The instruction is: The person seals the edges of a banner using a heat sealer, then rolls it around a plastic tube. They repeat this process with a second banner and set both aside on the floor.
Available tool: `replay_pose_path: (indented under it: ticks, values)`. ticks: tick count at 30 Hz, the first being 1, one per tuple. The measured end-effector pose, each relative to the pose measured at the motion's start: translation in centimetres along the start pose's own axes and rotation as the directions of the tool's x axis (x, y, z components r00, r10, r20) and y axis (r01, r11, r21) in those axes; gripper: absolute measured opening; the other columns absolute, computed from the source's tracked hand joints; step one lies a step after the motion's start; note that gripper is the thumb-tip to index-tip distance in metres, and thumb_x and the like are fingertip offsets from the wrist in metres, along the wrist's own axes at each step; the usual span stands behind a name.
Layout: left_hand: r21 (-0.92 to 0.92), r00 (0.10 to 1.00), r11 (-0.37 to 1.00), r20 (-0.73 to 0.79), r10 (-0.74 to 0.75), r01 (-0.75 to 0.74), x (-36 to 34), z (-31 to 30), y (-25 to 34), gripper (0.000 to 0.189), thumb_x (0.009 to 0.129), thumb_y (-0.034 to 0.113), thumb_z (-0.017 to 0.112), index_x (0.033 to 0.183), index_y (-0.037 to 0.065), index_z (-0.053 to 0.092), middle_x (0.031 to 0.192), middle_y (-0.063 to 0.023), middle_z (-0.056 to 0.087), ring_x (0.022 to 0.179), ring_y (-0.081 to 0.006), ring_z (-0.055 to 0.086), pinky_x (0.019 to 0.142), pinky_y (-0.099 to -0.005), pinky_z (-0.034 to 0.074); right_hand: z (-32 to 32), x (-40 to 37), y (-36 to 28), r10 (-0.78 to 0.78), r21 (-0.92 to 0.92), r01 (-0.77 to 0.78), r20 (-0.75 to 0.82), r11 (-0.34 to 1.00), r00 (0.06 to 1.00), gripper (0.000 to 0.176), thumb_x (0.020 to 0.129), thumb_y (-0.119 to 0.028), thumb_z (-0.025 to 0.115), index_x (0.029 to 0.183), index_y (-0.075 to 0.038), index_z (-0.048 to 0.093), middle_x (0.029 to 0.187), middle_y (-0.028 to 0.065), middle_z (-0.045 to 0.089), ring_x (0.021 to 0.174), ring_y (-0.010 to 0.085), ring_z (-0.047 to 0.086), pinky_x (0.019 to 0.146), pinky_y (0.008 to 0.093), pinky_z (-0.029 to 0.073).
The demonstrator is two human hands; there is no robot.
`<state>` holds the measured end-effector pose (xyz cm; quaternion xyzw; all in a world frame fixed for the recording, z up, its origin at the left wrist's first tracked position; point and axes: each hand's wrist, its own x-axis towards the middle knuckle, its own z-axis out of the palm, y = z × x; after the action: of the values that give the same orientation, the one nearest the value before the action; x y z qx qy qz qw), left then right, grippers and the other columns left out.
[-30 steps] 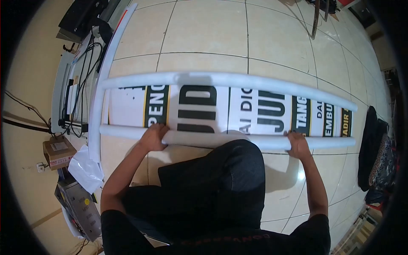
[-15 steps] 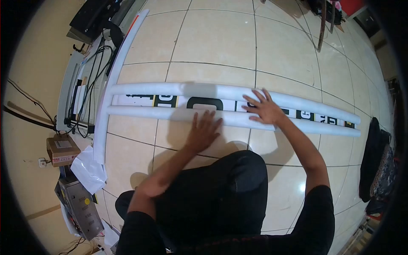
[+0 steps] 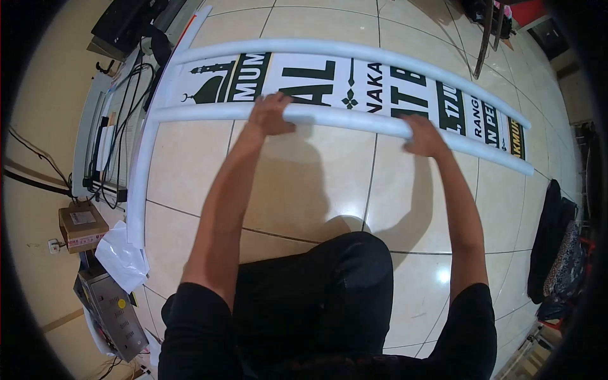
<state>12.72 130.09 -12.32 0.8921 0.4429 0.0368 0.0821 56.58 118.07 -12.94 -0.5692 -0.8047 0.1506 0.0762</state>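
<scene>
A printed banner (image 3: 345,69) lies on the tiled floor, rolled up from both long sides, with a strip of dark green lettering and a dome drawing showing between the rolls. My left hand (image 3: 272,115) is curled over the near roll (image 3: 342,118), left of its middle, fingers on the far side and thumb on the near side. My right hand (image 3: 423,135) grips the same roll further right, its fingertips partly hidden behind it. The far roll (image 3: 354,50) lies apart from both hands.
A long white roll (image 3: 140,171) lies crosswise at the banner's left end. Beyond it are a paper trimmer (image 3: 88,152) with black cables, a cardboard box (image 3: 82,227), a white plastic sheet (image 3: 123,256) and a grey metal case (image 3: 115,310). Dark cloth (image 3: 546,240) lies at the right.
The two rolls have moved apart, the far one further away, exposing much more print. My hands have shifted from resting spread over the rolls to curling round the near one, wider apart.
</scene>
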Motion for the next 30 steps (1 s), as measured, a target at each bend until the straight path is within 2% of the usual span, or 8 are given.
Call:
replay_pose_path:
  ticks: [5, 10, 12, 14, 16, 19, 22, 30]
  values:
    - [0.132, 0.998, 0.991, 0.064, -0.029, 0.020, -4.8, 0.2, -1.8, 0.058, 0.060, 0.029, 0.078, 0.111, 0.005, 0.063, 0.097, -0.0164, 0.067, 0.091, -0.0355, 0.065, 0.077, -0.0452, 0.053, 1.6, -5.7, 1.9, 0.105, -0.113, -0.113, -0.074, 0.987, 0.992, 0.065, 0.057, -0.011, 0.075, 0.118, -0.002, 0.056, 0.096, 0.0176, 0.064, 0.093, 0.0387, 0.062, 0.085, 0.0464, 0.050]
    - [0.104, 0.973, 0.993, 0.230, 0.029, -0.054, -19.8, -0.8, 3.5, 0.074, 0.058, 0.037, 0.084, 0.119, 0.002, 0.062, 0.104, -0.0196, 0.064, 0.095, -0.0386, 0.062, 0.082, -0.0470, 0.049, 3.3, -17.0, -7.3, 0.103, -0.067, -0.101, 0.021, 0.993, 0.994, 0.063, 0.052, -0.018, 0.084, 0.109, -0.005, 0.058, 0.094, 0.0172, 0.063, 0.092, 0.0364, 0.062, 0.081, 0.0488, 0.048]
    - [-0.137, 0.969, 0.973, 0.140, 0.202, -0.184, -25.0, -1.6, 3.6, 0.081, 0.058, 0.042, 0.085, 0.124, 0.001, 0.060, 0.108, -0.0201, 0.062, 0.102, -0.0390, 0.060, 0.083, -0.0476, 0.048, 3.4, -20.2, -9.0, 0.006, -0.017, -0.005, 0.077, 1.000, 0.997, 0.071, 0.052, -0.020, 0.086, 0.116, -0.006, 0.059, 0.103, 0.0198, 0.063, 0.099, 0.0390, 0.061, 0.091, 0.0477, 0.048]
    - [-0.147, 0.973, 0.980, 0.170, 0.159, -0.134, -23.1, -3.4, 2.1, 0.083, 0.058, 0.044, 0.085, 0.124, 0.001, 0.060, 0.113, -0.0207, 0.061, 0.105, -0.0386, 0.059, 0.088, -0.0477, 0.047, 1.2, -18.7, -7.6, -0.062, 0.278, -0.020, 0.280, 0.960, 0.958, 0.072, 0.056, -0.020, 0.085, 0.122, -0.007, 0.059, 0.111, 0.0185, 0.062, 0.103, 0.0396, 0.060, 0.094, 0.0471, 0.048]
    - [0.025, 0.994, 0.993, -0.006, 0.112, -0.112, -20.4, -5.4, 1.3, 0.070, 0.065, 0.045, 0.083, 0.114, 0.000, 0.063, 0.112, -0.0200, 0.062, 0.107, -0.0379, 0.059, 0.092, -0.0474, 0.047, 1.0, -15.3, -3.7, -0.165, 0.104, 0.158, 0.062, 0.982, 0.984, 0.066, 0.063, -0.021, 0.083, 0.124, -0.008, 0.060, 0.115, 0.0156, 0.062, 0.106, 0.0366, 0.059, 0.094, 0.0445, 0.048]
    - [-0.127, 0.940, 0.965, -0.230, -0.253, 0.229, -13.5, -4.8, -1.6, 0.051, 0.081, 0.045, 0.071, 0.108, 0.002, 0.063, 0.107, -0.0166, 0.064, 0.098, -0.0354, 0.062, 0.084, -0.0451, 0.049, -1.7, -7.8, 0.9, 0.175, 0.316, -0.172, 0.020, 0.933, 0.984, 0.061, 0.071, -0.030, 0.082, 0.124, -0.008, 0.062, 0.118, 0.0149, 0.062, 0.109, 0.0332, 0.058, 0.094, 0.0406, 0.048]
    - [-0.199, 0.997, 0.978, -0.036, -0.075, 0.066, -9.6, -3.0, -1.0, 0.061, 0.071, 0.049, 0.078, 0.109, 0.004, 0.063, 0.103, -0.0147, 0.064, 0.093, -0.0346, 0.062, 0.082, -0.0459, 0.049, -3.3, -3.9, -0.9, 0.053, 0.141, -0.100, 0.305, 0.985, 0.951, 0.064, 0.068, -0.035, 0.082, 0.122, -0.007, 0.062, 0.113, 0.0168, 0.063, 0.110, 0.0353, 0.058, 0.095, 0.0401, 0.049]
    - [0.022, 0.995, 1.000, 0.097, -0.011, 0.009, -18.2, 0.0, 4.7, 0.074, 0.057, 0.047, 0.083, 0.115, 0.008, 0.061, 0.113, -0.0135, 0.060, 0.110, -0.0339, 0.055, 0.095, -0.0481, 0.040, 2.7, -17.0, -7.1, 0.099, 0.037, -0.106, 0.146, 0.994, 0.984, 0.068, 0.061, -0.020, 0.081, 0.121, -0.005, 0.054, 0.107, 0.0194, 0.064, 0.098, 0.0388, 0.063, 0.086, 0.0469, 0.051]
